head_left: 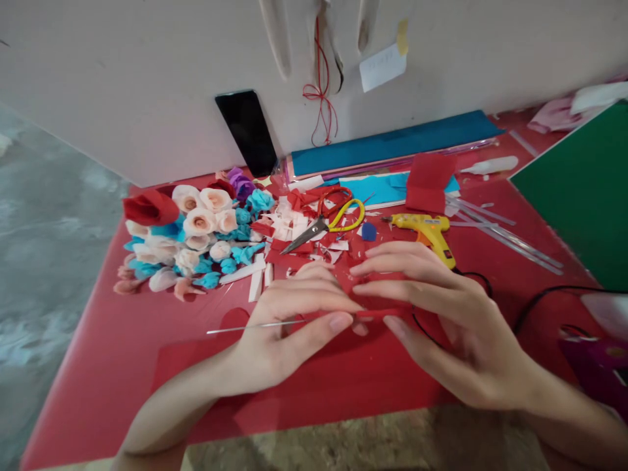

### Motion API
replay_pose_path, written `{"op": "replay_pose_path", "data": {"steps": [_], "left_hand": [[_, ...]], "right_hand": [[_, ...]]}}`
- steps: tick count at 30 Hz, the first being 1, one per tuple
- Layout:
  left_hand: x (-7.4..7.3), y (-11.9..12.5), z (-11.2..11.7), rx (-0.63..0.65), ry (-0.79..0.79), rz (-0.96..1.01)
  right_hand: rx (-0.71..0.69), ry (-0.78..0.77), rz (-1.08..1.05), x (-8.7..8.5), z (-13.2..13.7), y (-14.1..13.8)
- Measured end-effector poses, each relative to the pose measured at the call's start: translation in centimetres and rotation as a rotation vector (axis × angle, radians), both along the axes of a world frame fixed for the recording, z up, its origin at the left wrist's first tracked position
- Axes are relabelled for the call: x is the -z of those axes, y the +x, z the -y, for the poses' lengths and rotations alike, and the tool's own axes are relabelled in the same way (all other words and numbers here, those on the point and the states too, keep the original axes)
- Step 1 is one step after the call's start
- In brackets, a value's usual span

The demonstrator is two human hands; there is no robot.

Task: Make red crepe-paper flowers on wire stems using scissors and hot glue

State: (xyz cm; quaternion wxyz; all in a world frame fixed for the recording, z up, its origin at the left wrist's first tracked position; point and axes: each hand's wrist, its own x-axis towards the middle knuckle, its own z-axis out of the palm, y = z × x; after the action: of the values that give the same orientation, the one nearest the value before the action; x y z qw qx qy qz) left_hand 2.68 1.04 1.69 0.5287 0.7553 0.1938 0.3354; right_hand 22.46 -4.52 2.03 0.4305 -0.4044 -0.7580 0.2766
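Observation:
Above the table's front part, my left hand [289, 333] pinches a narrow red paper roll [383, 314] between thumb and forefinger. A thin metal stick [235, 328] runs through this hand and pokes out to the left. My right hand [456, 320] is at the roll's other end, thumb below and long, slightly curved fingers above, with the roll between them. How firmly it grips I cannot make out. Beyond the hands lie scissors [318, 226] with red and yellow handles, and a yellow glue gun [426, 229].
Many paper flowers [199, 222] crowd the table's left side. Paper scraps [294, 219] surround the scissors. A black phone [249, 134] leans against the white wall. Blue paper [392, 142], clear glue sticks [520, 239], a green board [583, 196] and a black cable [549, 291] are farther right.

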Motion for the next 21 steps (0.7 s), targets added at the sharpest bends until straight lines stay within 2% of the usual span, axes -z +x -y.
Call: {"op": "replay_pose_path", "data": {"steps": [4,11,16,21], "left_hand": [[0.03,0.02,-0.09,-0.014,0.085,-0.004],[0.09,0.08,-0.03,0.004,0.135,-0.007],[-0.14,-0.01,0.03,0.002,0.133,-0.024],[-0.20,-0.06,0.06,0.037,0.049,-0.007]], "right_hand": [[0.019,0.028,-0.003,-0.17,0.04,-0.14],[0.044,0.060,-0.046,-0.27,-0.10,-0.08],[0.040,0.069,-0.075,-0.16,-0.29,-0.06],[0.040,0.125,-0.073,-0.19,-0.44,-0.16]]}}
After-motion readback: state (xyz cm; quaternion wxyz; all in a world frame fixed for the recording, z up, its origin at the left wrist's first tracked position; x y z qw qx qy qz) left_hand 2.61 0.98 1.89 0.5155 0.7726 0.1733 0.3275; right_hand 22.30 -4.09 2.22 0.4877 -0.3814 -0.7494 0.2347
